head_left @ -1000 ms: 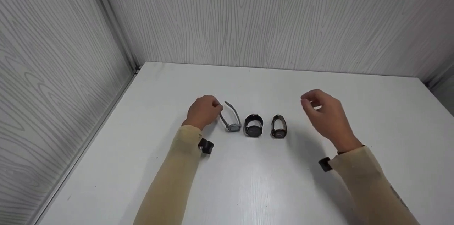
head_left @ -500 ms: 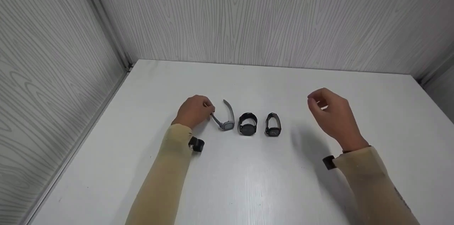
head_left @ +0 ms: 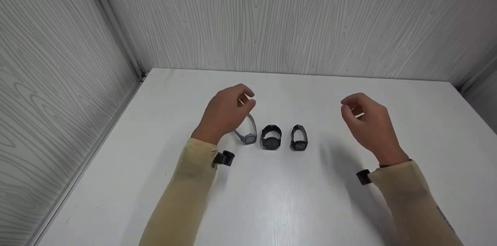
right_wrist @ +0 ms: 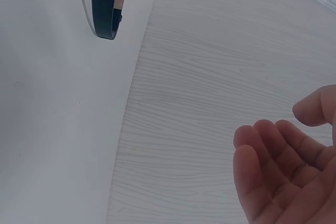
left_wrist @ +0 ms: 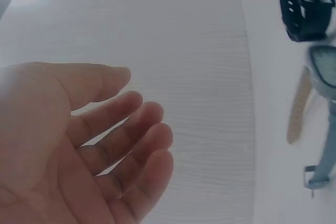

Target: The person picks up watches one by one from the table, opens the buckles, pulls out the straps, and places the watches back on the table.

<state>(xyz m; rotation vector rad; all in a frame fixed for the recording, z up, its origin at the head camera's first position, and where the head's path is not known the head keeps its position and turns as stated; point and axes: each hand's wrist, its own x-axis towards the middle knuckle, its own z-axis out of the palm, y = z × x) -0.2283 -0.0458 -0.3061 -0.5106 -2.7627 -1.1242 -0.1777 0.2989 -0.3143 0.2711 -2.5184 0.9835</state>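
Observation:
Three wristwatches stand in a row on the white table (head_left: 264, 187). The grey watch (head_left: 249, 138), leftmost, has its strap undone and spread; my left hand partly covers it in the head view. Beside it is a round black watch (head_left: 271, 143) with its strap looped. On the right sits a smaller dark watch (head_left: 299, 145), its strap also in a loop. My left hand (head_left: 227, 112) hovers above the grey watch, fingers loosely bent and holding nothing. Raised to the right of the row, my right hand (head_left: 367, 123) has relaxed, slightly bent fingers with nothing between them.
A grey wood-grain panel (head_left: 264, 21) rises behind the table, and another panel (head_left: 54, 94) stands along the left side. Each sleeve cuff carries a small black camera mount, such as the left mount (head_left: 224, 158).
My left hand has let go of the grey watch's strap and lifted up and to the right. The right hand has shifted slightly to the right, staying raised.

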